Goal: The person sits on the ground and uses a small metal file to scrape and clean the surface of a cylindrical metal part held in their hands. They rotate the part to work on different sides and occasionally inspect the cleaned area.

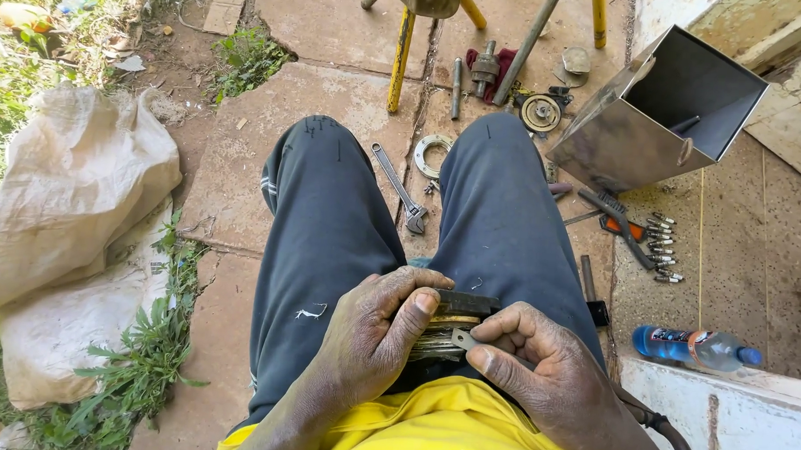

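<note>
- The left hand is curling closed around a stack of flat metal discs, thumb pressing on the dark top one, over the person's lap.
- The right hand is closing its thumb and fingers on a small grey metal piece, touching the stack's right edge.
- The stack is lying flat between both hands, the left one carrying it.
- A wrench is lying on the floor between the knees, well apart.
</note>
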